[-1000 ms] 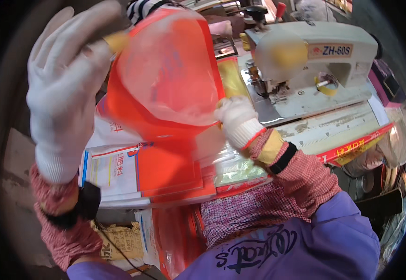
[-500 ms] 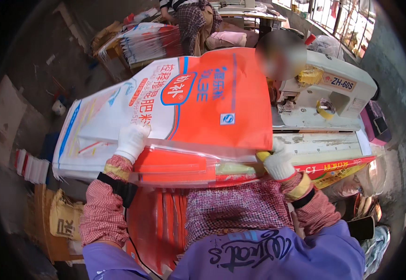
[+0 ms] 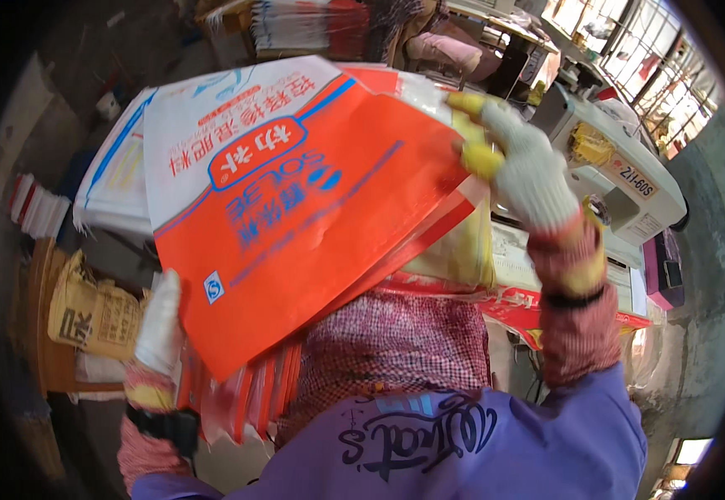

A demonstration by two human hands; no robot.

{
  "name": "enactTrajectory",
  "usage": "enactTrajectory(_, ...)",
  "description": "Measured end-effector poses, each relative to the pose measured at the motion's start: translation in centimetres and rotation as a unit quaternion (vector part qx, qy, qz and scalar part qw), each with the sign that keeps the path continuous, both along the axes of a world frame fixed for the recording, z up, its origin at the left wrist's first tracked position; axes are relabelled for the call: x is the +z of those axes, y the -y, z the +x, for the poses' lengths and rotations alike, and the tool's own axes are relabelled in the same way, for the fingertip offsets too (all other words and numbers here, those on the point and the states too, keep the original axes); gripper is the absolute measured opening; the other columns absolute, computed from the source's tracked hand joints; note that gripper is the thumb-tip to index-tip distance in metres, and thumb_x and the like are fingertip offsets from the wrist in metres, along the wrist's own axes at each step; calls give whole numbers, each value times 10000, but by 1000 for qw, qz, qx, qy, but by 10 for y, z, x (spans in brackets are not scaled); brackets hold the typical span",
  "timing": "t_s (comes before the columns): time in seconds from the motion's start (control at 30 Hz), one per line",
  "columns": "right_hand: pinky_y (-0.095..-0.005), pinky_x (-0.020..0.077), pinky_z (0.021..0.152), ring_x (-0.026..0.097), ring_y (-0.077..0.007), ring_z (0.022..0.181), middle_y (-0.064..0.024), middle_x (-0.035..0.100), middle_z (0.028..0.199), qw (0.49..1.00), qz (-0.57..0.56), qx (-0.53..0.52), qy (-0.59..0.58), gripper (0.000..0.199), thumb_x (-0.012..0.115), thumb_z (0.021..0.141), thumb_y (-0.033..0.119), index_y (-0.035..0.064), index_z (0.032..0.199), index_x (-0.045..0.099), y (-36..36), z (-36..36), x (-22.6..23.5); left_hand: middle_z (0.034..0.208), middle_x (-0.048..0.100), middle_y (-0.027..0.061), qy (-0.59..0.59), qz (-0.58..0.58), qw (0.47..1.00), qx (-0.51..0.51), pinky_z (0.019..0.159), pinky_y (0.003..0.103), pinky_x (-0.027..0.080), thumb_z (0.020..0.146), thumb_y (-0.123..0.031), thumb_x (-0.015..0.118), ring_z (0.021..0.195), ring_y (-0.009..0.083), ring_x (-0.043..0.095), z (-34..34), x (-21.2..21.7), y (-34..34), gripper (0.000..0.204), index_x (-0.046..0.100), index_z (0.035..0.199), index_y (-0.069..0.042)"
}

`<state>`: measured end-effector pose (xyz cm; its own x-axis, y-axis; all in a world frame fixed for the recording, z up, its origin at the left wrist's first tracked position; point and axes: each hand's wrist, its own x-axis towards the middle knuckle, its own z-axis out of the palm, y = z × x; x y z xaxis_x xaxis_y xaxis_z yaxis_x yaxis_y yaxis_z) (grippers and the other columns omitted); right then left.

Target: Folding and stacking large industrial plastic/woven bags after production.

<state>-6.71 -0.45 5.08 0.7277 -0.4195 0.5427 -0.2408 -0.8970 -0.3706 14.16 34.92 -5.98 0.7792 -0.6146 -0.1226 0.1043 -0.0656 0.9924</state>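
Note:
Both my hands wear white knit gloves. My left hand (image 3: pixel 160 327) grips the lower left edge of a large orange and white woven sack (image 3: pixel 296 208), which is lifted and tilted in front of me. My right hand (image 3: pixel 519 167), raised high, holds the sack's upper right corner, yellow fingertips pinched over its edge. More flat sacks (image 3: pixel 245 400) of the same orange kind hang below it, over my lap. Under the lifted sack a white and blue stack of sacks (image 3: pixel 116 179) lies on the work surface.
A cream industrial sewing machine (image 3: pixel 621 175) stands to the right on its table. A brown printed paper bag (image 3: pixel 95 312) sits at the left. Further bundles of sacks (image 3: pixel 312 25) are piled at the back, and a pink cushioned seat (image 3: pixel 441 50) stands near them.
The sack lay flat across the table half a second ago. Now it is swung up and turned over, my right hand risen to its top corner and my left dropped to its lower edge.

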Motion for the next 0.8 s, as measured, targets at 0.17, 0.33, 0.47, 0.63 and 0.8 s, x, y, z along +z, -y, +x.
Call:
enactTrajectory(0.17, -294, 482, 550, 568, -146, 696, -74, 591, 788, 897, 309, 43, -314, 533, 585, 810, 317, 202, 1305, 421, 69, 23, -63, 1243, 467, 78, -175, -70, 982, -31, 932, 329, 398, 913, -429, 412, 1135, 183, 462, -69, -38, -10, 554, 377, 1273, -9)
enactTrajectory(0.33, -255, 449, 504, 534, -110, 574, -24, 597, 772, 891, 326, 30, -315, 604, 623, 741, 175, 137, 1308, 422, 59, 1, -118, 1213, 488, 65, -210, -50, 976, 10, 815, 312, 475, 877, -303, 503, 1043, 177, 515, -81, -24, -6, 491, 396, 1254, -8)
enactTrajectory(0.47, -266, 467, 570, 562, -127, 667, -44, 630, 873, 902, 354, 12, -248, 618, 597, 697, 54, 65, 1291, 426, 32, 30, -117, 1069, 573, 51, 131, -4, 990, 56, 783, 290, 461, 849, -206, 543, 943, 132, 525, -21, -27, -32, 363, 498, 1147, -4)
enactTrajectory(0.63, -348, 493, 723, 617, -261, 874, -173, 617, 1013, 946, 173, 104, -254, 544, 571, 729, 141, 94, 1259, 458, -30, 132, -113, 953, 629, 108, 287, 135, 932, 173, 779, 283, 449, 821, -158, 554, 856, 151, 576, 6, 58, -93, 292, 555, 1051, 22)
enactTrajectory(0.8, -421, 469, 776, 575, -341, 953, -184, 582, 1067, 961, -19, 159, -224, 440, 522, 773, 208, 176, 1212, 500, -158, 233, -124, 965, 619, 87, 366, 213, 820, 385, 779, 276, 443, 844, -154, 529, 863, 136, 564, -28, 30, -183, 290, 548, 1072, 23)
